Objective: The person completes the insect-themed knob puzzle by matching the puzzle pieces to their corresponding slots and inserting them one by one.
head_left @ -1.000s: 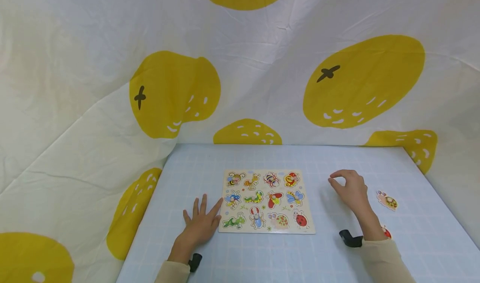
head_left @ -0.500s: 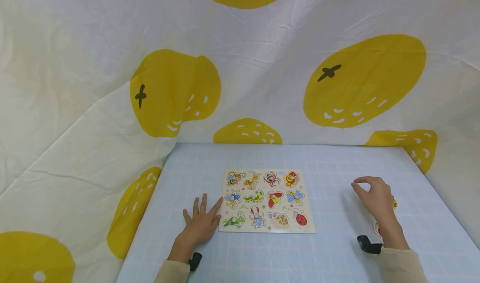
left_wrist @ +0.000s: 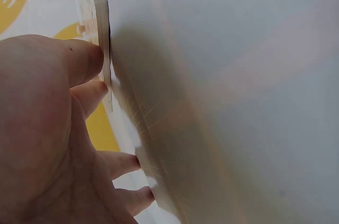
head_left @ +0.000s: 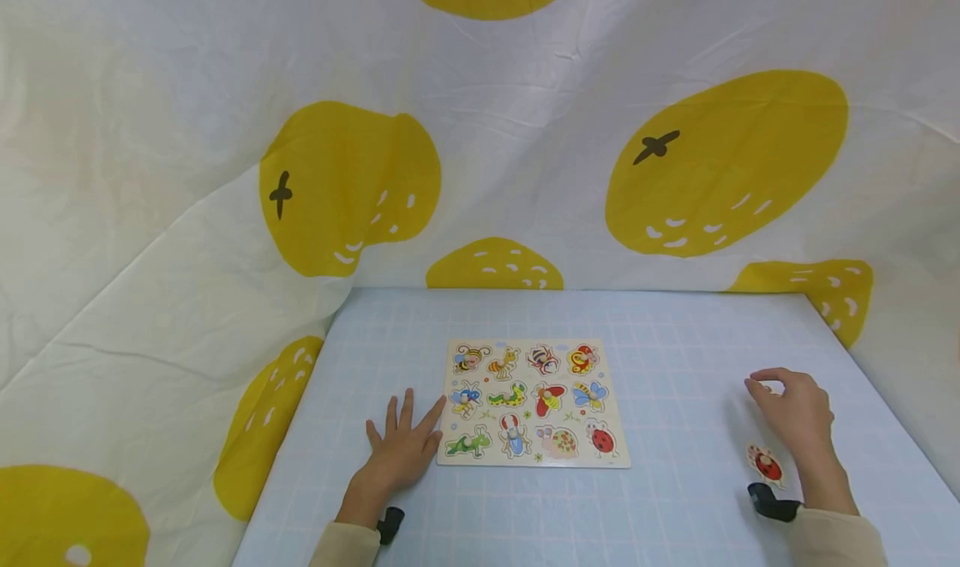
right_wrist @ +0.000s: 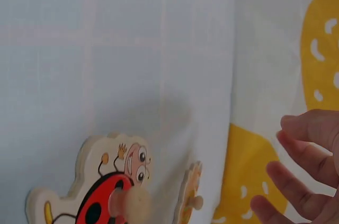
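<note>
A pale wooden puzzle board (head_left: pixel 615 457) with several knobbed insect pieces lies on the table. At its left edge, my left hand (head_left: pixel 403 452) rests on the table with fingers spread. The left wrist view shows the thumb (left_wrist: pixel 85 61) against the board's side (left_wrist: pixel 99 23). Off to the right, my right hand (head_left: pixel 799 410) hovers above the table, thumb and index finger curved close together with nothing between them. It largely hides a snail piece (head_left: pixel 774 389), whose knobbed side shows in the right wrist view. A red ladybug piece (head_left: pixel 766 465) with a wooden knob lies near the right wrist.
The table is covered by a light blue checked cloth (head_left: pixel 675 500). Behind it and to the left hangs a white curtain (head_left: pixel 517 175) with yellow fruit prints. Each wrist wears a black camera mount (head_left: pixel 772 502).
My right hand has moved right, away from the board's side, to over the snail piece. The ladybug piece is now uncovered. My left hand has stayed put.
</note>
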A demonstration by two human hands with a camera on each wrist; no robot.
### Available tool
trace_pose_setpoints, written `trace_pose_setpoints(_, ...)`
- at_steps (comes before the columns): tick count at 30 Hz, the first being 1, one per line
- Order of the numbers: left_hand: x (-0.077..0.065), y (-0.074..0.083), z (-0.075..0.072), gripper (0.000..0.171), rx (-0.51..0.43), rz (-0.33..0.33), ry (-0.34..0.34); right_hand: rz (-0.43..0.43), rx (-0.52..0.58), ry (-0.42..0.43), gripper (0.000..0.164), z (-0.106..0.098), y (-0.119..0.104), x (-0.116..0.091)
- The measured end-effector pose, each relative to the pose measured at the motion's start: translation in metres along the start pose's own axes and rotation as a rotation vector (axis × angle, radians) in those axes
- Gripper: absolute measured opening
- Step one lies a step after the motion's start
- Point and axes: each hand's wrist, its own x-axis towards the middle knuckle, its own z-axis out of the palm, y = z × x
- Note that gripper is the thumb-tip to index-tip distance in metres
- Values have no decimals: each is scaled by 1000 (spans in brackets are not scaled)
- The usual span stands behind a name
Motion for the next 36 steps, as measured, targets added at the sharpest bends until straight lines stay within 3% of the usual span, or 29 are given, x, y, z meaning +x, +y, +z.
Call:
trace_pose_setpoints(12, 0, 0, 0, 55, 3, 6, 4, 164, -24, -68, 51, -14, 27, 9)
trace_pose_setpoints(22, 0, 1, 0, 55, 4, 1, 2, 267, -41, -110, 55, -12, 42, 16)
trace_pose_setpoints(36, 0, 2, -1, 55, -5, -1, 4, 309, -54, -130, 45, -6, 45, 19)
